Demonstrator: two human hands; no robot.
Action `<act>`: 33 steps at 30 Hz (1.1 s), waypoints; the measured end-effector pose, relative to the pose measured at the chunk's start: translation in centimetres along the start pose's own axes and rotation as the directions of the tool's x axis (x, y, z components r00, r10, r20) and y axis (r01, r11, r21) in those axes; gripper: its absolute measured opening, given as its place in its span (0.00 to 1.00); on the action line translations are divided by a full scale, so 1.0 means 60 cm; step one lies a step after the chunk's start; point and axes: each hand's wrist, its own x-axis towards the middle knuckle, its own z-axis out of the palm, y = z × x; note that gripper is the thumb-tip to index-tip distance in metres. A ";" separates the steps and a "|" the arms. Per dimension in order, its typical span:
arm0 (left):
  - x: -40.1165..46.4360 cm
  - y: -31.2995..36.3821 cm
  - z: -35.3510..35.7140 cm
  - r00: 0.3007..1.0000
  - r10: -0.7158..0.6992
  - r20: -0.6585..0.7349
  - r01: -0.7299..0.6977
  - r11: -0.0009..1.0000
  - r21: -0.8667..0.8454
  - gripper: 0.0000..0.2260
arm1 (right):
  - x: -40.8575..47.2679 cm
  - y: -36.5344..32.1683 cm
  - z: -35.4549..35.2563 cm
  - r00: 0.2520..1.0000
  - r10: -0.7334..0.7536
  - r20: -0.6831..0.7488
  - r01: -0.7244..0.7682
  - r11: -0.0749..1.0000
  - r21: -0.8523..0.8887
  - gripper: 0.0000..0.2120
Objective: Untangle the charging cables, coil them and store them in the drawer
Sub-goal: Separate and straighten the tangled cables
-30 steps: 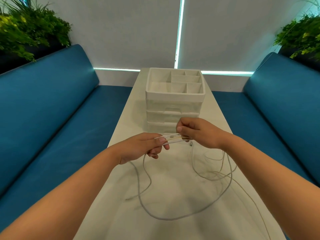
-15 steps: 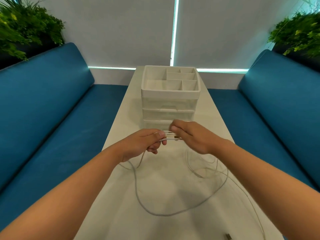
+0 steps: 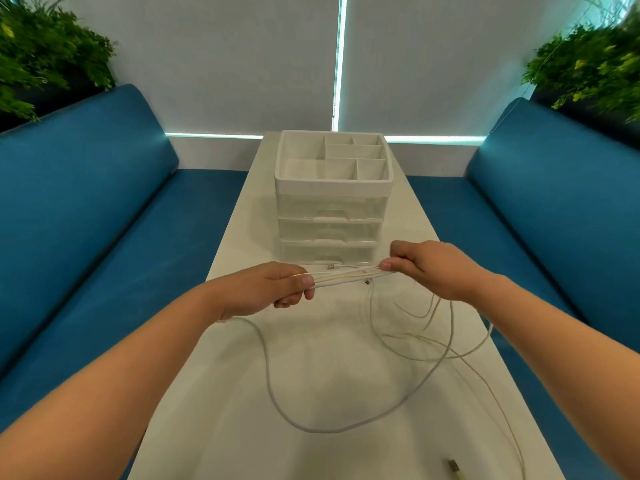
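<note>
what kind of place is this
Probably a lounge or café-style booth: a narrow white table runs between two blue cushioned benches, leafy planters sit behind them, and drawn window blinds close the far end.

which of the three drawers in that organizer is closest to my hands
The bottom drawer, resting on the table. It sits just behind the stretched cables, while the middle drawer and top drawer stack above it.

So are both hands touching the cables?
Touching. The head view shows the left hand and the right hand each pinching the white cables, which are stretched between them above the table.
</note>
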 end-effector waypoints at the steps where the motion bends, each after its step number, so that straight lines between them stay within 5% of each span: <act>1: -0.001 -0.004 -0.003 1.000 -0.008 -0.019 0.008 1.000 -0.005 0.16 | -0.006 0.007 -0.002 1.000 0.017 -0.008 -0.017 1.000 0.003 0.26; 10: -0.006 -0.037 -0.028 0.977 -0.060 -0.204 0.054 0.998 -0.036 0.17 | -0.023 -0.005 0.001 0.998 -0.045 -0.033 0.053 0.951 0.304 0.06; 14: -0.008 -0.024 -0.020 0.999 -0.041 -0.034 0.040 0.999 -0.025 0.16 | -0.030 0.016 -0.008 0.997 0.074 0.029 -0.080 0.955 0.287 0.16; 19: -0.006 -0.043 -0.027 0.987 -0.120 -0.108 0.128 0.989 0.068 0.16 | -0.033 -0.007 -0.012 0.991 0.037 0.132 -0.118 0.717 0.687 0.19; 23: -0.007 -0.035 -0.035 0.986 -0.088 -0.141 0.089 0.996 0.006 0.16 | -0.033 0.001 -0.002 0.932 0.116 0.343 -0.267 0.861 0.434 0.20; 26: -0.001 -0.031 -0.019 0.997 -0.062 -0.052 0.063 0.998 0.012 0.15 | -0.024 0.018 0.005 0.968 0.197 0.153 -0.226 0.951 0.209 0.20; 28: -0.002 -0.035 -0.015 0.996 -0.073 -0.060 0.074 0.997 0.022 0.15 | -0.024 0.020 0.009 0.982 0.186 0.035 -0.183 0.889 0.419 0.16; 30: -0.006 -0.042 -0.019 0.990 -0.083 -0.114 0.084 0.996 0.008 0.16 | -0.033 0.015 0.010 0.987 0.159 0.023 -0.131 0.714 0.688 0.11; 33: -0.011 -0.043 -0.026 0.985 -0.076 -0.156 0.076 0.997 -0.007 0.16 | -0.038 0.016 0.014 0.985 0.094 0.144 -0.168 0.714 0.680 0.16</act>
